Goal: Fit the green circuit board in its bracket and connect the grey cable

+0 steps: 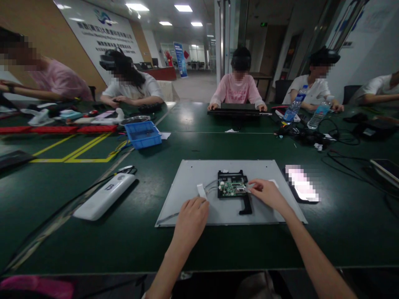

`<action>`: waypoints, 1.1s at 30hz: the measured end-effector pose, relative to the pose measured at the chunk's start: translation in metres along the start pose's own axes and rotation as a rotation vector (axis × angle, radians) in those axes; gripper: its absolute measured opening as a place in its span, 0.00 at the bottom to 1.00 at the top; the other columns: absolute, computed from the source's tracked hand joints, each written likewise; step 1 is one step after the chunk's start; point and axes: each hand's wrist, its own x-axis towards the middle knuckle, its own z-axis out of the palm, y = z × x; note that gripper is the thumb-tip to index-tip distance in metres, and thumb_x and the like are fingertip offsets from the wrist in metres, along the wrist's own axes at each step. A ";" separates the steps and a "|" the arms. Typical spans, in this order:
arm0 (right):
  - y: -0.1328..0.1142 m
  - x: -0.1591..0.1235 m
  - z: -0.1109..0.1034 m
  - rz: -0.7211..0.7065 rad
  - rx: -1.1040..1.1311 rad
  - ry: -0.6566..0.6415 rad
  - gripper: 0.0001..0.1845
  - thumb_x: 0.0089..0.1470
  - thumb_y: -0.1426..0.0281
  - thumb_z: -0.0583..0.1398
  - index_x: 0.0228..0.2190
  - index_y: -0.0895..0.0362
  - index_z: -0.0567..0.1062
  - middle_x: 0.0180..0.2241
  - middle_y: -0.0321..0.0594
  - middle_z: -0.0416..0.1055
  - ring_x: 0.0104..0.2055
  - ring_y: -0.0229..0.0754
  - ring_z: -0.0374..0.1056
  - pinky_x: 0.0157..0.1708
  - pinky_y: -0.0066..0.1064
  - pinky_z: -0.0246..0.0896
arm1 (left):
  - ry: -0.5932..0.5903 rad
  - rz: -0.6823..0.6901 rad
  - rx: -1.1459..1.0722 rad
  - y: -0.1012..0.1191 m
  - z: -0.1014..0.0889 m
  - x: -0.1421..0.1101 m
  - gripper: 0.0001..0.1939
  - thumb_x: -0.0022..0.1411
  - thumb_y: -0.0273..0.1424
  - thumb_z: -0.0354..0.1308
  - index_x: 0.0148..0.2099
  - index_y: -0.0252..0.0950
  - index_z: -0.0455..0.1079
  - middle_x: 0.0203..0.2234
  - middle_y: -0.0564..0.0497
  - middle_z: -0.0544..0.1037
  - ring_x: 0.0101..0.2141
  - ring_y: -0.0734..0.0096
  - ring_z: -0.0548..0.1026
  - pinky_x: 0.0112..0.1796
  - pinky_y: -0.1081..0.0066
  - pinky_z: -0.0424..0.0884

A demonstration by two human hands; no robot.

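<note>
A flat grey metal panel (pixel 187 174) lies on the green table. Near its middle is a green circuit board (pixel 229 189), set in a black plastic frame (pixel 246 207) with an arm toward me. Grey cables (pixel 213 187) run left from the board past a white strip (pixel 201 190). My left hand (pixel 192 214) rests on the panel by these cables, fingers curled and closed, their tips hidden. With thumb and fingers pinched, my right hand (pixel 269 193) is at the board's right edge. A small pale, see-through bit shows at its fingertips, too small to name.
Right of the panel lies a lit phone (pixel 302 185); left, a white device (pixel 106 197) with cable. Beyond are a blue bin (pixel 143 135), red trays (pixel 57 130), water bottles (pixel 294 106) and black cables (pixel 311 135). Several people sit around; one holds a dark panel (pixel 238 112).
</note>
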 end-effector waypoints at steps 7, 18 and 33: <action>0.012 0.002 -0.008 0.067 -0.064 0.179 0.12 0.49 0.67 0.55 0.34 0.56 0.77 0.30 0.40 0.76 0.32 0.42 0.71 0.33 0.32 0.63 | 0.163 -0.012 0.020 -0.013 -0.019 0.017 0.12 0.62 0.23 0.47 0.41 0.36 0.71 0.40 0.46 0.76 0.43 0.60 0.71 0.46 0.59 0.63; 0.021 0.001 -0.008 0.000 -0.243 0.202 0.13 0.53 0.68 0.53 0.35 0.57 0.76 0.38 0.45 0.70 0.39 0.44 0.67 0.41 0.36 0.62 | 0.114 -0.037 0.021 -0.033 -0.009 0.026 0.11 0.62 0.29 0.49 0.34 0.38 0.72 0.37 0.47 0.77 0.43 0.60 0.72 0.51 0.53 0.55; 0.009 0.002 0.002 -0.146 -0.186 0.199 0.13 0.54 0.71 0.52 0.38 0.55 0.75 0.45 0.45 0.68 0.48 0.46 0.64 0.51 0.42 0.57 | -0.071 0.176 0.041 -0.001 -0.002 0.130 0.09 0.61 0.25 0.51 0.40 0.33 0.72 0.37 0.43 0.77 0.41 0.62 0.73 0.45 0.64 0.65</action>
